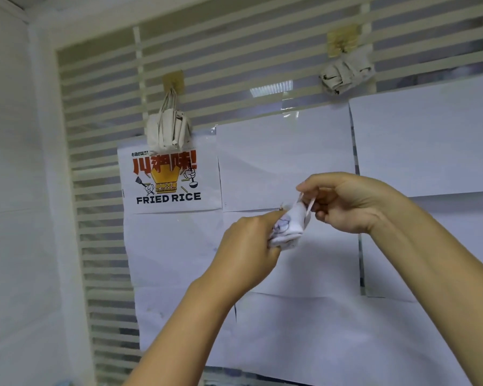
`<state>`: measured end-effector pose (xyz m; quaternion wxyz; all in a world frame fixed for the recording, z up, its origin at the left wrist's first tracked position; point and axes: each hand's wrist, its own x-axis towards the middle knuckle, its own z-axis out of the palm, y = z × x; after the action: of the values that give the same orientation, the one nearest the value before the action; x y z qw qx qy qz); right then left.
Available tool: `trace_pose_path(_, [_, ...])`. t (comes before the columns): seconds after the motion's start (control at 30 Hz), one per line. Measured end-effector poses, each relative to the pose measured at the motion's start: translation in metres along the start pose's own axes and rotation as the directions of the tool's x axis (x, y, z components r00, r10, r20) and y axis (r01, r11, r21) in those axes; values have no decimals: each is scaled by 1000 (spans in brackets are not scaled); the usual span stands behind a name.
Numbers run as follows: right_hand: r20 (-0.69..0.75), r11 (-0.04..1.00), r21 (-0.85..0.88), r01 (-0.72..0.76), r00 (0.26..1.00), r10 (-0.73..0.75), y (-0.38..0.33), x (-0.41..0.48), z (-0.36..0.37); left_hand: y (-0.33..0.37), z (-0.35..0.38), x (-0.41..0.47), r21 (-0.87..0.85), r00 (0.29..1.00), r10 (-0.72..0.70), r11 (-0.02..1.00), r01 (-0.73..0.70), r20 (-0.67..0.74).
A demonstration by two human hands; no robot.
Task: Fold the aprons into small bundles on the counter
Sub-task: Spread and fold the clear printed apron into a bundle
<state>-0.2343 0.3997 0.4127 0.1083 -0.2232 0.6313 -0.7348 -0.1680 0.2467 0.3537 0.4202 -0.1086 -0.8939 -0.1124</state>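
A small white apron bundle point(289, 225) with a blue print is held up in front of a wall. My left hand point(247, 246) grips its lower left end. My right hand point(349, 203) pinches the white strap point(310, 206) that comes out of the bundle's top. Two more bundled beige aprons hang from the wall: one point(169, 129) on a hook at upper left, another point(346, 71) on a hook at upper right. The counter is out of view.
A striped glass partition point(234, 65) fills the background, covered with white paper sheets point(287, 160). A poster reading FRIED RICE point(168, 182) is stuck below the left hanging bundle. A white wall point(17, 190) stands at the left.
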Motion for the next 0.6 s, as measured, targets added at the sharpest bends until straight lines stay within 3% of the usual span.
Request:
trace_pose_path(0.1, [17, 994, -44, 97, 995, -97, -5, -4, -5, 8, 3, 12, 8, 999, 28, 1000, -28, 22])
trace_pose_path(0.2, [93, 942, -230, 245, 969, -229, -17, -11, 0, 17, 1, 37, 75, 998, -21, 997, 17, 61])
trace_pose_path(0.23, [108, 938, -222, 267, 963, -249, -22, -12, -1, 18, -2, 44, 42, 996, -51, 998, 48, 79])
trace_pose_path(0.33, [149, 953, 4, 303, 942, -300, -39, -19, -11, 22, -17, 58, -297, 986, -77, 948, 118, 147])
trace_pose_path(0.43, [64, 877, 89, 473, 875, -479, -40, -17, -21, 30, -25, 68, -430, 986, -23, 898, 92, 163])
trace_pose_path(0.5, [-80, 756, -191, 626, 758, -648, -39, -9, -25, 38, -25, 80, -401, 979, 6, 913, 78, 205])
trace_pose_path(0.57, [-181, 578, -529, 621, 583, -792, -44, 0, -30, 42, -24, 96, -399, 970, -11, 911, 109, 241])
trace_pose_path(0.6, [-202, 530, -609, 590, 530, -823, -49, 5, -33, 43, -22, 104, -456, 967, -24, 879, 141, 254])
